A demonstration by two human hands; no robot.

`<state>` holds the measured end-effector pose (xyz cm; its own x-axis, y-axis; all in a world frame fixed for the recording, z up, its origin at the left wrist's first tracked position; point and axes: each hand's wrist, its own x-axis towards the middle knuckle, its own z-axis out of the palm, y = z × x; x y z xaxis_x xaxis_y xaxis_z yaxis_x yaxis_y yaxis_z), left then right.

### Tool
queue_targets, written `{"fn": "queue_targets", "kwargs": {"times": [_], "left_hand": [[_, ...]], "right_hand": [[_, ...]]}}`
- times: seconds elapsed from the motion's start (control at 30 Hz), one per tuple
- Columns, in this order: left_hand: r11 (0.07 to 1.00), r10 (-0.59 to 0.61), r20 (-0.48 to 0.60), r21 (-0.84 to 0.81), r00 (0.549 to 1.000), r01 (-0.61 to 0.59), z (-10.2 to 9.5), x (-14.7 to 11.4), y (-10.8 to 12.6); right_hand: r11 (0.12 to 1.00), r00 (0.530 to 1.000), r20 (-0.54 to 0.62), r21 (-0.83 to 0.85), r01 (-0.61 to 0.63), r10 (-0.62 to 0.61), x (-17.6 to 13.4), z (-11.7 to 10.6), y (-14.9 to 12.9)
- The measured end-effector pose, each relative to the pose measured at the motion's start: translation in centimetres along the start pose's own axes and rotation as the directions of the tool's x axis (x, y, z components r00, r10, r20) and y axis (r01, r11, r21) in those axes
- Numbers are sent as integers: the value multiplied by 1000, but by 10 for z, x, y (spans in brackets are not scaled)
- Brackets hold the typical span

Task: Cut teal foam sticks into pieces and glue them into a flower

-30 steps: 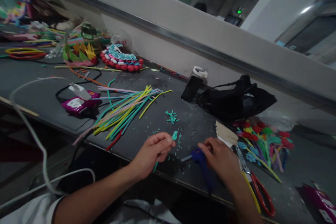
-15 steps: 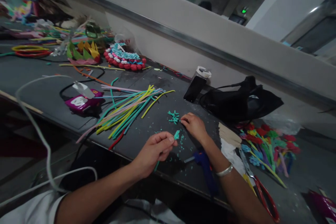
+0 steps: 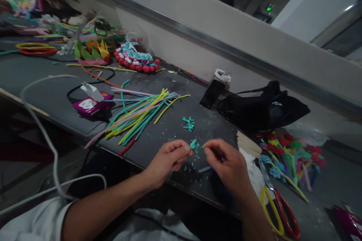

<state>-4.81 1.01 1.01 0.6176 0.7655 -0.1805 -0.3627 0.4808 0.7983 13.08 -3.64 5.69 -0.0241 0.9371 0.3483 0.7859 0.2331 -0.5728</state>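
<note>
My left hand (image 3: 171, 160) pinches a small teal pipe-cleaner bud (image 3: 193, 144), whose stem shows below the fingers. Just right of it, my right hand (image 3: 226, 158) is closed in a pinch on a tiny teal pipe-cleaner piece (image 3: 203, 147). A gap separates this piece from the bud. Beyond both hands lies a little pile of cut teal pieces (image 3: 188, 123), with teal fluff scattered on the dark table (image 3: 158, 143). Under my right hand a glue gun is mostly hidden; its clear glue stick (image 3: 205, 169) pokes out.
Long pipe cleaners (image 3: 144, 116) lie at left near a purple power socket (image 3: 92, 105). A phone (image 3: 212, 94) leans at the back beside a black bag (image 3: 266, 109). At right are scissors (image 3: 278, 211) and colourful pipe-cleaner flowers (image 3: 294, 154). A white cable (image 3: 45, 139) hangs at left.
My right hand has come back from the teal pile towards my left hand, now with a tiny teal piece between its fingertips. My left hand still holds the bud, nearly in place.
</note>
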Motion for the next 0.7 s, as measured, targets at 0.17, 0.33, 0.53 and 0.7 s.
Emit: {"fn": "queue_targets", "kwargs": {"times": [0.17, 0.33, 0.53, 0.7], "left_hand": [[1000, 2, 1, 7, 1000, -2, -1, 0, -2], [1000, 15, 10, 14, 1000, -15, -3, 0, -6], [1000, 12, 10, 20, 1000, -12, -2, 0, -6], [1000, 9, 0, 28, 1000, -9, -1, 0, -4]], "right_hand": [[998, 992, -107, 16, 67, -65, -20, 2, -17], [998, 977, -205, 14, 62, -58, -25, 11, -18], [1000, 967, -253, -8, 3, -5, -25, 22, -18], [1000, 971, -241, -14, -15, 11, -24, 24, -18]]}}
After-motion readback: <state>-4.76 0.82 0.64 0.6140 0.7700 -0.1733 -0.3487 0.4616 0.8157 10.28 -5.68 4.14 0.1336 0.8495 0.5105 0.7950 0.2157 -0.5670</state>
